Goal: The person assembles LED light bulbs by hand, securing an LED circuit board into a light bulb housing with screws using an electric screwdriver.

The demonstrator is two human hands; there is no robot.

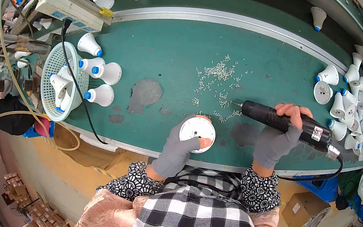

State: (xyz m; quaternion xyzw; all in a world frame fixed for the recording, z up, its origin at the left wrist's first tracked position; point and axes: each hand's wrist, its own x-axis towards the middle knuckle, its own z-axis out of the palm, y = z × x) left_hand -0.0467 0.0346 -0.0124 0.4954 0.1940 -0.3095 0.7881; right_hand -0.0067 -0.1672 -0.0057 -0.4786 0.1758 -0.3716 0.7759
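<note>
As things lie on the green belt [172, 50], I'd call this mid-batch. The heap of white housings [357, 113] on my right looks like the queue. The few in and beside the mesh basket [51, 64] on my left look like the finished side, though I can't see their faces to confirm.

Next down, the screwdriver [284, 122]: black, corded, held roughly level over the belt. My right hand [282, 134] is wrapped fully shut round its body, and the bit points left toward the loose screws, not at the part.

The lamp housing [196, 127] sits at the near edge of the belt with its round white board facing up. My left hand [180, 149] is closed on its rim, thumb on the face. I can't make out whether any screw is in the board yet.

The loose screws [219, 72] are scattered mid-belt, the nearest just off the bit tip — so as I read it, pick-up and driving are still to do on this unit.
</note>
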